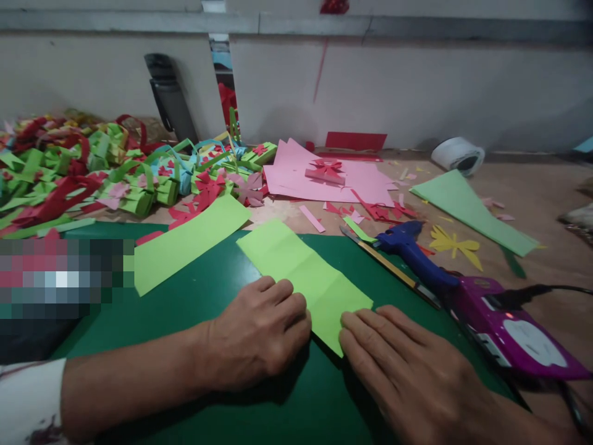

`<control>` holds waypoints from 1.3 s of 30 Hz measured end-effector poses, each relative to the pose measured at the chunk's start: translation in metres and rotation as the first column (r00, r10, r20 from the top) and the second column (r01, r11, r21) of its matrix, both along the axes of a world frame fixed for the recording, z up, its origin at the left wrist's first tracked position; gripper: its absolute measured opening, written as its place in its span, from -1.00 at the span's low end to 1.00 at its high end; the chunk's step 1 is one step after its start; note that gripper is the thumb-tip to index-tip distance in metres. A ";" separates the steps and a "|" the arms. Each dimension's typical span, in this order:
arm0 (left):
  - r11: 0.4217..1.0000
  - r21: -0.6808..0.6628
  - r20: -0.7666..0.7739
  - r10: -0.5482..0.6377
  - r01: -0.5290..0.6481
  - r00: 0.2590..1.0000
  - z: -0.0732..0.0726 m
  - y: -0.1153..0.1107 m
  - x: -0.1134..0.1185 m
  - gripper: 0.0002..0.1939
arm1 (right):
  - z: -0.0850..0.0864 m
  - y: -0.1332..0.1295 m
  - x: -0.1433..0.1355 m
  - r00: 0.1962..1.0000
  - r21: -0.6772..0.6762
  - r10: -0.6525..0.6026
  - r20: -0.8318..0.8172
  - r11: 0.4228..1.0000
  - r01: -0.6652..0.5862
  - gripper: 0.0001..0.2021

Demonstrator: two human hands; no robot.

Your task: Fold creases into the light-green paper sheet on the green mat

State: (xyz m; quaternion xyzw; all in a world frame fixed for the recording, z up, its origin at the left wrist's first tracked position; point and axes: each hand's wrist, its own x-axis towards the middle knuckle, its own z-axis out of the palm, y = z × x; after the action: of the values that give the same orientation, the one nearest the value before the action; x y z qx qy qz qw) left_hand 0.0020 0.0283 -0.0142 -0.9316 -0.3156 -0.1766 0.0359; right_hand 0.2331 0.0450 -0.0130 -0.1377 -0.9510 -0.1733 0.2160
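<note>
A light green paper strip with fold creases lies on the dark green cutting mat. My left hand, fingers curled, presses on the strip's near left edge. Flat beside it, my right hand has its fingertips on the strip's near corner. A second light green sheet lies on the mat to the left, untouched.
A blue glue gun, a yellow-handled blade and a purple device with a cord lie right of the mat. Pink sheets, a green sheet, a tape roll and a heap of paper baskets fill the back.
</note>
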 end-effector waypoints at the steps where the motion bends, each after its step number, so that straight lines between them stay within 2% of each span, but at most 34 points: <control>1: 1.000 -0.012 -0.002 0.012 -0.012 1.000 -0.001 0.001 0.001 -0.69 | -0.002 0.001 -0.002 1.000 -0.046 -0.002 -0.019 0.999 0.001 -0.68; 3: 0.998 -0.031 0.015 0.055 -0.055 0.998 -0.004 0.002 0.002 -0.71 | -0.004 0.005 -0.006 0.999 -0.159 0.003 -0.039 0.987 -0.009 -0.77; 7: 0.990 -0.073 0.067 0.127 -0.122 0.990 -0.013 0.003 0.005 -0.71 | -0.005 0.010 -0.014 0.994 -0.340 0.004 -0.107 0.940 -0.041 -0.79; 9: 0.986 -0.098 0.104 0.147 -0.137 0.984 -0.017 0.001 0.005 -0.71 | -0.008 0.012 -0.015 0.994 -0.418 0.003 -0.105 0.907 -0.047 -0.84; 12: 0.971 -0.194 0.119 0.164 -0.140 0.979 -0.018 -0.003 0.003 -0.75 | -0.014 0.014 -0.013 0.997 -0.526 0.008 -0.077 0.849 -0.048 -0.79; 15: 0.937 -0.330 0.076 0.145 -0.113 0.986 -0.015 -0.007 -0.002 -0.78 | -0.017 0.017 -0.010 0.994 -0.582 -0.013 -0.111 0.811 -0.055 -0.80; 18: 0.916 -0.392 0.056 0.115 -0.083 0.992 -0.013 -0.009 -0.005 -0.76 | -0.016 0.021 -0.010 0.984 -0.644 -0.052 -0.168 0.762 -0.070 -0.79; 23: 0.911 -0.405 0.050 0.105 -0.076 0.993 -0.011 -0.011 -0.007 -0.72 | -0.005 0.026 -0.016 0.983 -0.750 -0.138 -0.117 0.661 0.003 -0.85; 25: 0.914 -0.398 0.069 0.110 -0.073 0.992 -0.013 -0.012 -0.008 -0.71 | -0.001 0.027 -0.020 0.981 -0.790 -0.172 -0.085 0.611 0.039 -0.81; 27: 0.921 -0.383 0.096 0.120 -0.074 0.988 -0.015 -0.012 -0.009 -0.69 | -0.001 0.027 -0.023 0.970 -0.808 -0.229 -0.080 0.585 0.071 -0.75; 30: 0.927 -0.365 0.116 0.133 -0.083 0.984 -0.019 -0.012 -0.011 -0.65 | -0.005 0.027 -0.028 0.949 -0.804 -0.301 -0.092 0.585 0.108 -0.73; 35: 0.949 -0.307 0.126 0.119 -0.076 0.985 -0.022 -0.012 -0.011 -0.67 | -0.010 0.030 -0.031 0.932 -0.717 -0.344 -0.114 0.678 0.162 -0.75; 39: 0.966 -0.244 0.140 0.119 -0.082 0.983 -0.025 -0.013 -0.010 -0.73 | -0.012 0.033 -0.031 0.933 -0.658 -0.353 -0.075 0.720 0.219 -0.76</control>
State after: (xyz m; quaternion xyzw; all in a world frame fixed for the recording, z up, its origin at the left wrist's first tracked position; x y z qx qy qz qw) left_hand -0.0085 0.0155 -0.0388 -0.8956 -0.3832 -0.2067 -0.0910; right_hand 0.2018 0.0783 -0.0249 -0.3650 -0.8935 0.1437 0.2188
